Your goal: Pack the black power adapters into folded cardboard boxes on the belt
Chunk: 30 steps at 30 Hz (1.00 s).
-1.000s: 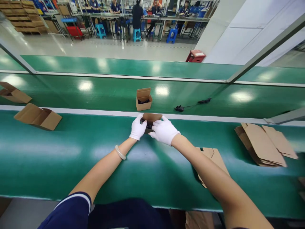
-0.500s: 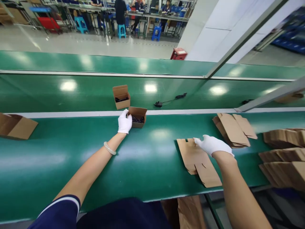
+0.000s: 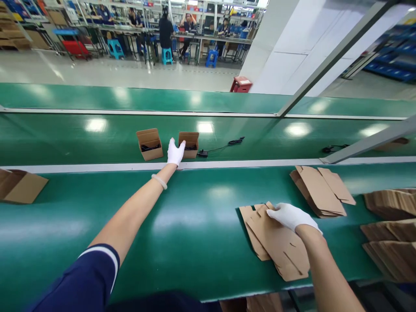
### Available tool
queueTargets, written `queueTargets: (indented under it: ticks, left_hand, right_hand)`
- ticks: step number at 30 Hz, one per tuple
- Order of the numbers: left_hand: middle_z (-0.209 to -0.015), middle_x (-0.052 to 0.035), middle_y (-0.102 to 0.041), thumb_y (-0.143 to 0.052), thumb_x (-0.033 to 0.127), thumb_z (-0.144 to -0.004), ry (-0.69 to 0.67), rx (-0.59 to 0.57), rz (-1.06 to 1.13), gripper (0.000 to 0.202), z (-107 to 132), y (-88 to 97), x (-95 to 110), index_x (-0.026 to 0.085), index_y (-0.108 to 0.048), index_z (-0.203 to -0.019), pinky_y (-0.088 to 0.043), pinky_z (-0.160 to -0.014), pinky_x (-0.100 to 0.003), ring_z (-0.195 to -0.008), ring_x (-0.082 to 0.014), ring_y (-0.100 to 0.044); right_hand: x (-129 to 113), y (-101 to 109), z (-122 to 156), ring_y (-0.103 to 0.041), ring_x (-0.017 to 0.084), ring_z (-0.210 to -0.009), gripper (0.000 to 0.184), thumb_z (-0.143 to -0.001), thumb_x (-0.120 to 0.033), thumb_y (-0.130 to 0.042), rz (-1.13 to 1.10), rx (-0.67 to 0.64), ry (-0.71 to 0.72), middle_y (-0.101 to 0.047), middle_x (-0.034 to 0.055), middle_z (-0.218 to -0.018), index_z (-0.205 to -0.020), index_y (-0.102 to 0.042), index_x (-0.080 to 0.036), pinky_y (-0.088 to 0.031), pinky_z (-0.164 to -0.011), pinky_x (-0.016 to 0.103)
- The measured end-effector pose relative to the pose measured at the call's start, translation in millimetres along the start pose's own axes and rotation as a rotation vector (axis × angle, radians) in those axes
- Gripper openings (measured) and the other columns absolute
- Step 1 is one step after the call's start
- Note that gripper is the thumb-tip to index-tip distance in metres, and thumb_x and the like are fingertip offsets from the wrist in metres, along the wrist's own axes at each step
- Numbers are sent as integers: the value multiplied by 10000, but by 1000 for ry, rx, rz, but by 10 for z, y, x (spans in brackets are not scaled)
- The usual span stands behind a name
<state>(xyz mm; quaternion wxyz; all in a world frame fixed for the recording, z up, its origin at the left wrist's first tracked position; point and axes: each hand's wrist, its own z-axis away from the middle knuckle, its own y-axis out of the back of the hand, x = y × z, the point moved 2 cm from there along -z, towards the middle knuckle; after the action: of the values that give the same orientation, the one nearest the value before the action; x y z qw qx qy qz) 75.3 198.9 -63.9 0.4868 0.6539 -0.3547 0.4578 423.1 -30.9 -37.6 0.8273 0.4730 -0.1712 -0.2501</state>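
The left hand (image 3: 175,152), gloved in white, is open with fingers spread, just beside a small box (image 3: 192,139) on the far belt (image 3: 65,141); one cannot tell if it touches. This box holds black cable (image 3: 190,147), and a second box (image 3: 149,138) to its left holds the same. A black cord (image 3: 221,148) lies right of them. The right hand (image 3: 291,217), also gloved, rests on flat cardboard blanks (image 3: 276,245) on the near belt (image 3: 48,229); whether it grips them cannot be told. More stacks (image 3: 320,193) lie to its right.
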Motion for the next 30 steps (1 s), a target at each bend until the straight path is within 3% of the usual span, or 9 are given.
queueTargets:
  ticks: [4, 6, 9, 12, 14, 16, 21, 26, 30]
  left_hand:
    - [-1459, -158, -315, -542, 395, -835, -68, -35, 46, 652, 620, 254, 17, 151, -283, -1380, -232, -1126, -409, -1368, -248, -271]
    - [-1471, -135, -297, -546, 444, -824, -187, -231, 99, 700, 1147, 344, 119, 186, -246, -1402, -224, -1133, -421, -1369, -244, -271]
    - [-1512, -138, -188, -683, 531, -672, -365, -686, 147, 996, 1970, 394, 334, 209, -144, -1445, -210, -1132, -491, -1390, -307, -191]
    - [-1531, -153, -53, -803, 462, -525, -449, -842, 177, 1254, 2395, 448, 507, 195, -12, -1461, -159, -1143, -515, -1401, -344, -92]
    - [-1532, -136, -77, -805, 370, -539, -425, -831, 212, 1234, 2389, 540, 572, 218, 0, -1461, -142, -1150, -510, -1402, -337, -94]
    - [-1515, -113, -186, -782, 307, -570, -328, -833, 265, 1173, 2263, 700, 593, 260, -18, -1458, -181, -1145, -508, -1385, -324, -195]
    - [-1412, -112, -408, -749, 281, -618, -144, -844, 349, 1117, 2060, 1208, 526, 260, -9, -1455, -336, -1089, -476, -1251, -272, -461]
    - [-1403, -81, -427, -746, 308, -618, -272, -721, 143, 868, 2092, 1481, 476, 254, -340, -1383, -359, -1078, -435, -1271, -288, -429]
    - [-1406, -70, -427, -734, 360, -637, -344, -718, 114, 847, 2133, 1567, 445, 254, -348, -1383, -316, -1102, -435, -1294, -288, -397]
  right_hand:
    - [-110, 256, 266, -643, 331, -751, 410, -713, -481, -510, 5, 82, -77, -676, 180, -914, -937, -654, -170, -481, -614, 400]
    - [-286, 423, 481, -640, 341, -785, 395, -737, -483, -486, -23, 181, -46, -671, 179, -937, -953, -638, -189, -481, -638, 412]
    - [-706, 601, 817, -632, 309, -893, 344, -753, -451, -468, -192, 349, 164, -670, 127, -996, -984, -605, -234, -481, -754, 391]
    - [-1177, 618, 1056, -632, 252, -938, 295, -721, -364, -473, -499, 307, 502, -683, 66, -985, -957, -594, -235, -478, -835, 342]
    - [-1420, 586, 1140, -639, 240, -922, 272, -711, -351, -468, -699, 201, 700, -689, 61, -967, -910, -599, -219, -498, -812, 327]
    - [-1577, 554, 1173, -642, 247, -909, 270, -712, -374, -485, -848, 120, 815, -692, 70, -960, -887, -604, -207, -512, -788, 335]
    - [-1849, 432, 1214, -641, 236, -856, 274, -704, -363, -499, -958, -28, 892, -693, 76, -936, -871, -612, -176, -518, -755, 345]
    - [-2174, 307, 1328, -621, 202, -742, 222, -745, -372, -486, -904, 6, 973, -663, 59, -786, -793, -577, -175, -508, -690, 332]
    - [-2313, 280, 1403, -622, 204, -713, 211, -751, -374, -480, -819, 23, 994, -650, 50, -736, -755, -560, -179, -507, -667, 328]
